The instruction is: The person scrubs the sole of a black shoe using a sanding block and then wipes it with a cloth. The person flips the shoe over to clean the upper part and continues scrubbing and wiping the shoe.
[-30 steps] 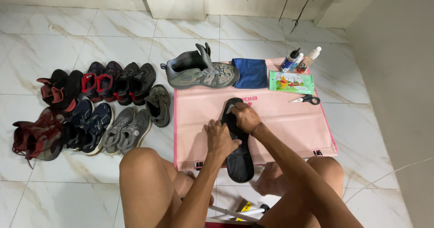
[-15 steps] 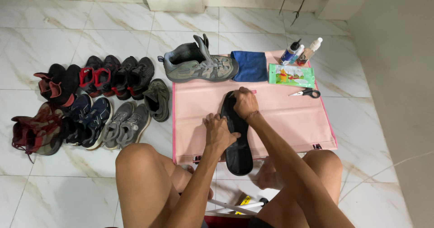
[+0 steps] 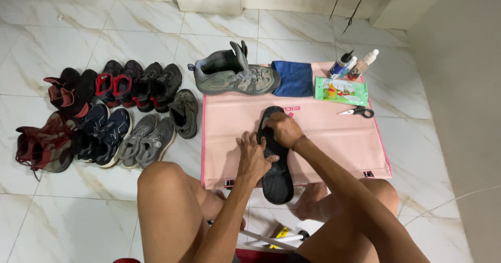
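A black shoe insole [image 3: 278, 179] lies lengthwise on a pink mat [image 3: 334, 138], its near end over the mat's front edge. My left hand [image 3: 252, 153] grips its left side at the middle. My right hand [image 3: 282, 129] holds it near the far end, fingers curled over the top. A grey hiking boot [image 3: 235, 76] lies on its side at the mat's far left corner.
On the mat's far edge lie a folded blue cloth [image 3: 294, 78], a green wipes packet [image 3: 342, 91], small bottles [image 3: 352, 66] and scissors [image 3: 357, 111]. Several pairs of shoes [image 3: 112, 117] sit in rows on the white tiles at left. My bare knees frame the near side.
Both hands have stayed on the insole, shifting only slightly along it. The view has tipped a little; nothing else on the mat moved.
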